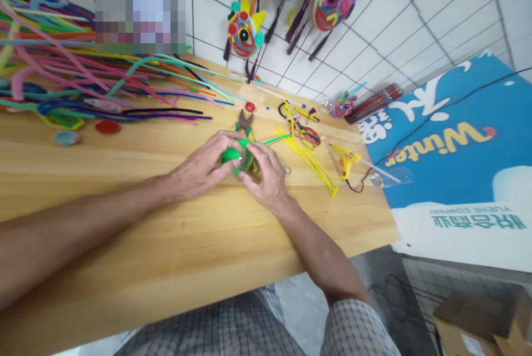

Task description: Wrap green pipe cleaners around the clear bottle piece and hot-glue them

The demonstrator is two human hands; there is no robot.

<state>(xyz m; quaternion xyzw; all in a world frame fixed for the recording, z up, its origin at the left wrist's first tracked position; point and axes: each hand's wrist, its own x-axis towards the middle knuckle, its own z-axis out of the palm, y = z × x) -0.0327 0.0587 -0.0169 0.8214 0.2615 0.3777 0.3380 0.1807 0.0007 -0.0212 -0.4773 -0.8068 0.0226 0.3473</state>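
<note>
Between my two hands is a round, partly see-through ball (231,153) wound with bright green pipe cleaner, just above the wooden table. My left hand (203,164) curls round its left side, the thumb across the front. On the right side, my right hand (268,174) holds it with bent fingers. A loose green strand (276,139) runs out to the right from the ball. Directly behind the ball lie pliers (244,121) with jaws pointing away, their handles partly hidden by my hands. Yellow pipe cleaners (312,164) lie to the right of my right hand.
Many coloured pipe cleaners (103,76) cover the table's back left. A yellow glue gun (347,162) with a cord, scissors (310,137) and a red cap (250,107) lie about. Decorated balls (245,34) hang on the white grid behind. A blue board (440,134) stands at right.
</note>
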